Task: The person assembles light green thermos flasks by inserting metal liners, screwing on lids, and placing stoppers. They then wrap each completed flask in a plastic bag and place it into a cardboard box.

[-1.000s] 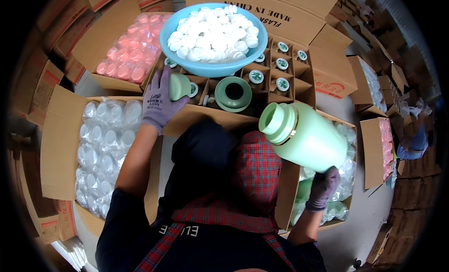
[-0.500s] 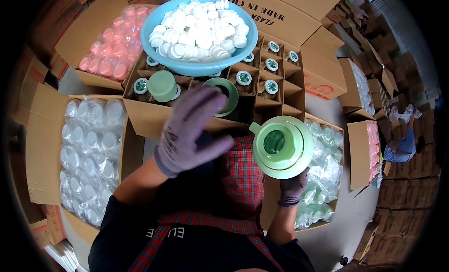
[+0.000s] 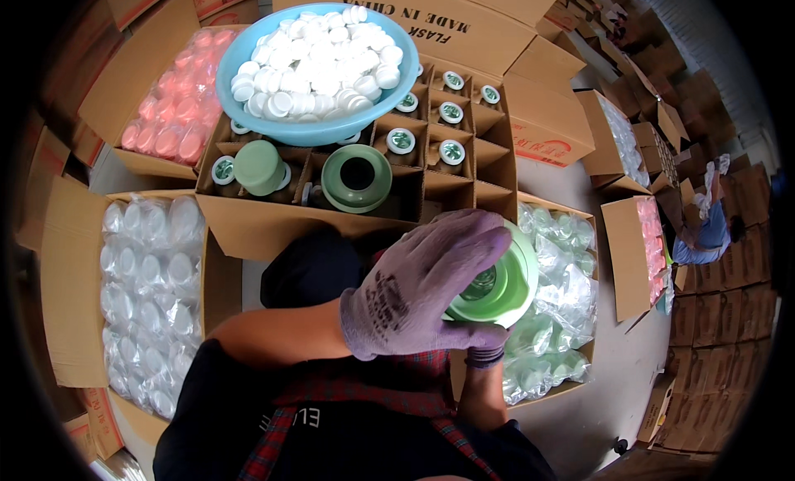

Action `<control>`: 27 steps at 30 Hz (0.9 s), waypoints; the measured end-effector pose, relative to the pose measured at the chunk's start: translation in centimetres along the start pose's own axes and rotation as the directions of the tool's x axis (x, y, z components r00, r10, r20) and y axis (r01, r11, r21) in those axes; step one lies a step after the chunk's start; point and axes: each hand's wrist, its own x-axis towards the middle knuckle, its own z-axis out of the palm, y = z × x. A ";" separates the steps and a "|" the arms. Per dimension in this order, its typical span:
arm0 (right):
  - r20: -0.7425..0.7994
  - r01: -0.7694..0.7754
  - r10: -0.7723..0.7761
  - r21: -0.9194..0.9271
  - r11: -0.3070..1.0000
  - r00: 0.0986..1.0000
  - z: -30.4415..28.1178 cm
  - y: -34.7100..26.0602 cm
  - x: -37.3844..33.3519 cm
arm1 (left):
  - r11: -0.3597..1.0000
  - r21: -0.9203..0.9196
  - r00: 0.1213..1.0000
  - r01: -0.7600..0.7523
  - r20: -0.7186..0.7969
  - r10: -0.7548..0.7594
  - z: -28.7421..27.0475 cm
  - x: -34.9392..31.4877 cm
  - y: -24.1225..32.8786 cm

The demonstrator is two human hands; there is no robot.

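Note:
A light green vacuum flask (image 3: 517,286) is held in front of me at the right, its round mouth tilted up toward me with a glassy liner inside. My left hand (image 3: 431,282), in a purple-grey glove, lies across its top, fingers over the far side and thumb at the near rim. From below, my right hand (image 3: 487,353) supports the flask; most of its fingers are hidden. Beyond them is a divided carton (image 3: 281,228) holding several flasks with silvery green mouths. A green cup (image 3: 258,167) sits upside down there, beside a green flask body (image 3: 356,179) with a dark opening.
A blue basin (image 3: 319,132) heaped with white caps (image 3: 319,67) rests on the carton. At the left are a box of clear-bagged cups (image 3: 153,282) and one of pink cups (image 3: 182,92). Bagged green parts (image 3: 555,348) fill a box at the right. Another person (image 3: 708,228) stands farther off.
My left hand has come from above the carton, rightward and down, onto the flask. The flask has turned, and its side spout or handle is now out of sight. The whole view has shifted slightly.

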 end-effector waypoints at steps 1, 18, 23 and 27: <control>0.040 -0.023 0.022 0.027 0.999 0.999 1.3 -0.2 -0.1 | 0.996 -0.091 0.996 -0.020 -0.089 0.012 0.9 -0.3 0.4; 0.173 0.015 -0.028 0.072 0.997 0.984 8.7 -1.1 -0.1 | 0.971 -0.147 0.981 -0.188 0.029 0.194 -1.2 2.0 4.0; 0.148 0.037 -0.053 0.112 0.993 0.988 8.6 0.0 0.9 | 0.966 -0.166 0.980 -0.197 -0.058 0.190 -0.8 1.1 2.2; 0.052 0.100 -0.108 0.130 0.987 0.993 5.7 0.1 1.5 | 0.994 -0.111 0.990 -0.010 0.138 0.026 -3.0 1.1 1.4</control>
